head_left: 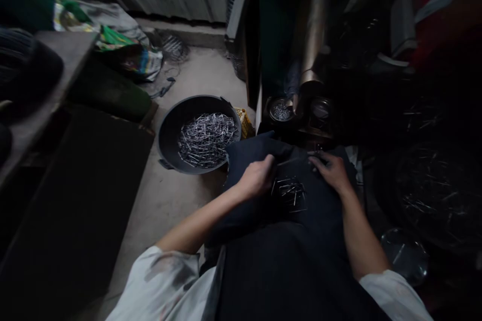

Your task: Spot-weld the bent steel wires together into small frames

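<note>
A dark apron (259, 246) covers my lap, and a small heap of thin metal pins (293, 193) lies on it between my hands. Left of that heap, my left hand (258, 175) is closed with curled fingers; what it holds, if anything, is hidden. My right hand (332, 169) is closed in a pinch just in front of the dark machine (316, 133), at the far edge of the apron. What sits between its fingertips is too small and dark to make out. A faint thin streak shows on the cloth between both hands.
A black tub (165, 135) full of metal pins stands on the floor at left, beside a yellow crate (244, 123). Small round dishes (281, 110) sit on the machine. At right are a dark basin with pins (425, 195) and a clear round container (404, 256). A bench (71, 50) stands far left.
</note>
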Motion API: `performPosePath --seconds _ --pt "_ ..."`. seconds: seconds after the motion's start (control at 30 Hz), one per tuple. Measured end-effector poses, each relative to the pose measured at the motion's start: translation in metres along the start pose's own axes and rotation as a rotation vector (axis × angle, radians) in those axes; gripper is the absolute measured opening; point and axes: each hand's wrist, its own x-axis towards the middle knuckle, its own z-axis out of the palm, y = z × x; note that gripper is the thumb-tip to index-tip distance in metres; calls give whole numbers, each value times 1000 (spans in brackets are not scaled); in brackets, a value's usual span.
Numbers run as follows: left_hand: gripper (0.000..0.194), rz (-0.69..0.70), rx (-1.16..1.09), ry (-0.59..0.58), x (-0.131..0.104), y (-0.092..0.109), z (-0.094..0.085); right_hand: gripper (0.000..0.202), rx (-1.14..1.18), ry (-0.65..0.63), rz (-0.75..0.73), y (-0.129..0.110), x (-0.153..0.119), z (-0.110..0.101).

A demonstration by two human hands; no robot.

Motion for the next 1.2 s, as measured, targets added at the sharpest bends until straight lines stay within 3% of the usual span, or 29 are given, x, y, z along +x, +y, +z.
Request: performPosePath --seconds 0.13,0.23,0.33,0.4,0.5,0.7,0.8,0.87,0.93,1.03,1.1,1.2 --pt "18 -99 -390 312 26 -19 2 33 171 54 20 -6 1 9" --pt "23 -117 -614 383 42 -26 3 39 298 75 70 -11 2 11" --pt "25 -149 -824 371 48 -24 1 43 382 81 100 -15 3 11" --pt "38 -180 -976 293 45 -19 1 46 423 90 106 -16 4 10" --pt "58 -284 -1190 75 30 -6 10 45 468 121 116 -17 5 9" --pt "41 -489 -1570 -276 -10 28 61 39 535 223 104 -14 5 7" --pt "43 -557 -1570 -422 -20 38 81 36 534 228 91 -15 4 7" --pt "45 -542 -1518 -450 -21 39 84 32 500 246 68 -18 2 4" --pt "43 -474 -1457 -373 -18 36 76 29 456 293 37 -23 -2 -1" --pt "37 -367 -1305 -96 -4 26 52 20 381 299 -74 -34 -11 -8" --pt "33 -301 -1151 75 8 19 34 20 289 174 -220 -42 -16 -8" --pt "30 -237 -1006 227 22 17 13 33 127 3 -452 -50 -15 1"
